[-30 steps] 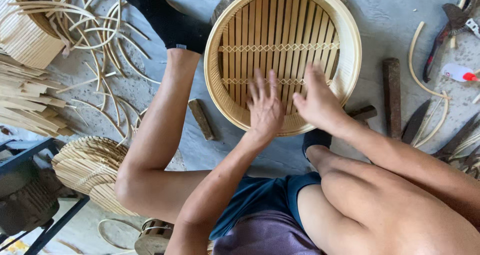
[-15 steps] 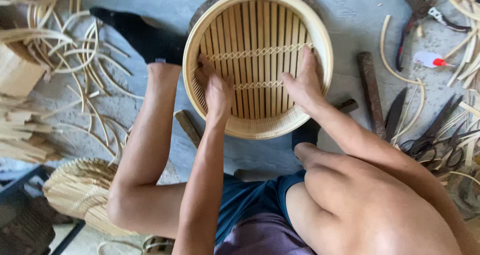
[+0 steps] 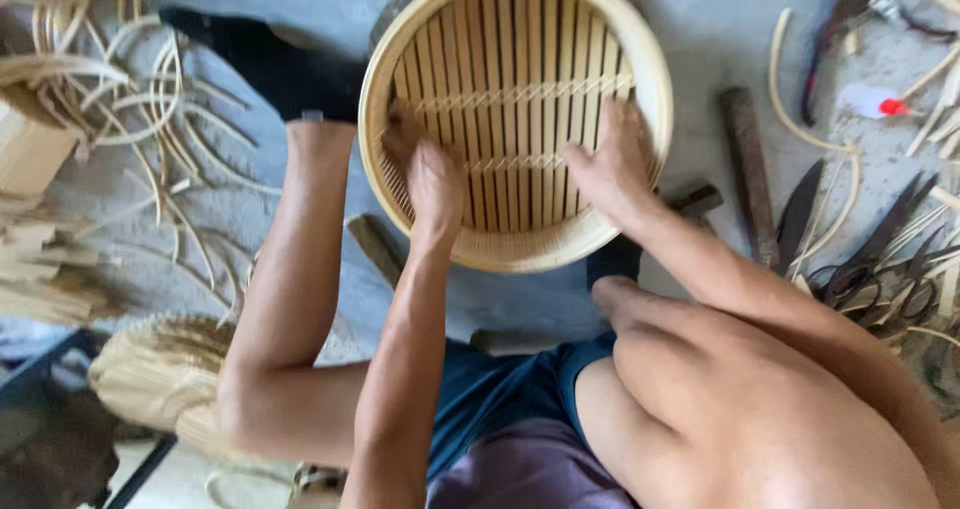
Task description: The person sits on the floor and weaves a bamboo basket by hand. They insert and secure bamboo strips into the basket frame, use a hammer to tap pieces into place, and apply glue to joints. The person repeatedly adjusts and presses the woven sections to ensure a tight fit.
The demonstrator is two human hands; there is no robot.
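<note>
Two bare hands are what I see inside the round pale bamboo steamer basket (image 3: 520, 29), which sits on the grey concrete floor (image 3: 720, 29) at the upper centre of the frame. The left hand (image 3: 425, 169) lies flat on the slatted bottom near the left wall, fingers slightly spread and gripping nothing. The right hand (image 3: 610, 159) presses flat near the right wall, fingers loosely apart, also holding nothing. Right of the basket lies a dark wooden-handled tool (image 3: 748, 174). Loose curled bamboo strips (image 3: 130, 89) fill the upper left, beside a black-socked foot (image 3: 270, 64).
</note>
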